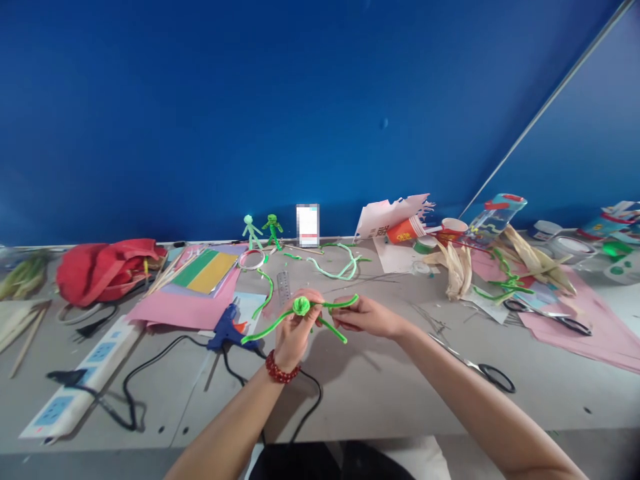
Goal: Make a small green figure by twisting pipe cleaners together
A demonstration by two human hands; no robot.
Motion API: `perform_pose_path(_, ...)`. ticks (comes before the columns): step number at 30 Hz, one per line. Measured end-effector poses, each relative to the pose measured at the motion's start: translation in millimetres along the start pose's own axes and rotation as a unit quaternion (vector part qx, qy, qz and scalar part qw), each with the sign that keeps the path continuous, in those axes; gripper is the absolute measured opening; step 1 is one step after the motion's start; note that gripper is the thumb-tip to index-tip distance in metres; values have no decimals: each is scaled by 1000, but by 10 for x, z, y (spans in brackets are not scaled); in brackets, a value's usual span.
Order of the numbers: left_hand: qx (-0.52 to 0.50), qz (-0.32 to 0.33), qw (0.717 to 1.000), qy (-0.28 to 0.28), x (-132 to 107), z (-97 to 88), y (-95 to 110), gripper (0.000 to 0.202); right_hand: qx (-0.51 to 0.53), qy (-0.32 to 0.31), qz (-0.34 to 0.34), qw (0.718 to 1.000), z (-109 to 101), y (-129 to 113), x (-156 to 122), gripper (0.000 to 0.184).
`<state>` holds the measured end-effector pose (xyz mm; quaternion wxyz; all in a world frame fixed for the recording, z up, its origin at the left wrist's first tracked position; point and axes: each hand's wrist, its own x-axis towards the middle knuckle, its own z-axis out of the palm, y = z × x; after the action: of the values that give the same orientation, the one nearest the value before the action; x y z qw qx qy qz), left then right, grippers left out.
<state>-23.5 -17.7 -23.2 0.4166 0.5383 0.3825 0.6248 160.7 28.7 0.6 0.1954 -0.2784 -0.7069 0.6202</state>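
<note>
My left hand [295,330], with a red bead bracelet on its wrist, is closed round a green pipe-cleaner figure [302,307] that has a coiled round head and loose stems trailing left and right. My right hand [361,315] pinches the figure's stems from the right side. Both hands hover just above the grey table [380,387], near its middle. Two finished pipe-cleaner figures, one pale green [251,231] and one dark green [273,231], stand at the back by the blue wall.
A blue glue gun [229,328] with a black cord lies left of my hands, beside a white power strip [83,380]. Coloured paper sheets [200,280], a red bag [103,269], two pairs of scissors [480,368] [550,317], corn husks [457,267], paper cups [407,230] and loose green stems [340,267] crowd the table.
</note>
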Motion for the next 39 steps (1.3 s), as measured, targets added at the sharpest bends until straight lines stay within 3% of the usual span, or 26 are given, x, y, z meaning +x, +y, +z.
perform_pose_path(4,55,-9,998,35,-7,27,66,18,-44,26,-31,998,118,-58,-53,45)
perform_pose_path(8,65,-15,997,35,-10,44,53,21,-183,84,-44,979,190,-182,-128,36)
perform_pose_path(11,80,-9,996,29,-12,27,-6,20,-329,124,-34,936,245,-247,-165,24)
perform_pose_path(15,112,28,993,-2,-15,-9,-80,18,-509,169,-47,843,285,-299,-188,16)
perform_pose_path(17,122,38,992,-11,-14,-19,-89,17,-551,183,-78,810,263,-346,-195,18)
perform_pose_path(19,126,41,991,-14,-13,-19,-77,16,-560,194,-109,798,209,-416,-198,22)
perform_pose_path(24,122,51,990,-48,-20,-9,-42,15,-500,174,-147,836,-12,-577,-172,23)
perform_pose_path(28,89,54,993,-63,-36,-18,-58,14,-418,165,-107,887,-181,-532,-122,20)
perform_pose_path(32,47,29,997,-60,-48,-20,-32,14,-226,112,-43,967,-286,-367,-73,25)
perform_pose_path(34,17,20,997,-67,-48,-11,-7,14,-94,69,-9,993,-307,-266,-49,29)
perform_pose_path(36,-25,7,997,-72,-41,0,7,13,51,28,15,998,-300,-155,-25,31)
perform_pose_path(39,-84,-19,994,-65,-19,17,3,11,227,-21,48,973,-232,18,16,32)
